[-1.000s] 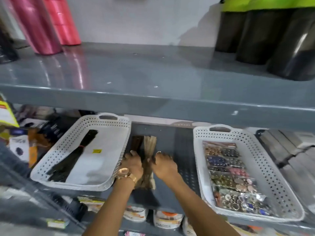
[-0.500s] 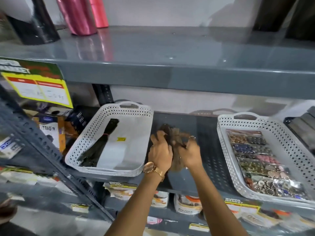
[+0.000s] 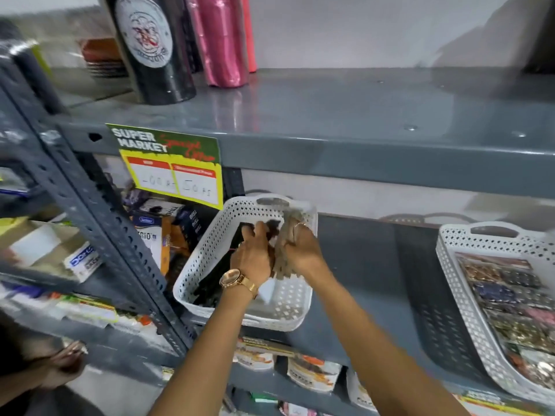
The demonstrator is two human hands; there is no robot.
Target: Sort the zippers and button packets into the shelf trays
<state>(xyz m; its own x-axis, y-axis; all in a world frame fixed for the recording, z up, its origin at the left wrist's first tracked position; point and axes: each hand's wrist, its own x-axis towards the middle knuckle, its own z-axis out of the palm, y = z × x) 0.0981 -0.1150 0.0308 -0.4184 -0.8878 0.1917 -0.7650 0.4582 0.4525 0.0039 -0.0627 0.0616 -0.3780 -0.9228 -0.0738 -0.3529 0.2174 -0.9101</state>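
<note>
Grey metal shelf (image 3: 360,259) here, with two white perforated trays sitting on it. Both hands are over the left tray (image 3: 210,250), gripping one bundle of tan/brown zippers (image 3: 282,253) between them: left hand (image 3: 253,256) clenched on the bundle's 9 o'clock side, right hand (image 3: 303,250) wrapped round its 3 o'clock side, ring on one finger. Bundle looks to be held just above the tray floor, though it's blurry so I can't swear whether it's touching. There's a gold wristwatch (image 3: 237,280) on the left wrist.

Black zippers (image 3: 210,283) already lie along the left side of that tray, partly hidden by the left hand. Way over at 3 o'clock the right tray (image 3: 450,259) is packed with button packets (image 3: 510,304), gold, blue and pinkish ones.

Readable stuff: a green and yellow tag (image 3: 171,166) hanging off the upper shelf edge at 11 o'clock says "SUPER MARKET", with red script I read as "Special Offer" and two handwritten price boxes too smeary to make out. Behind it a box (image 3: 148,235) shows "TRIO". Up top, a black roll (image 3: 153,46) with a round white emblem, unreadable, next to pink rolls (image 3: 222,37).
</note>
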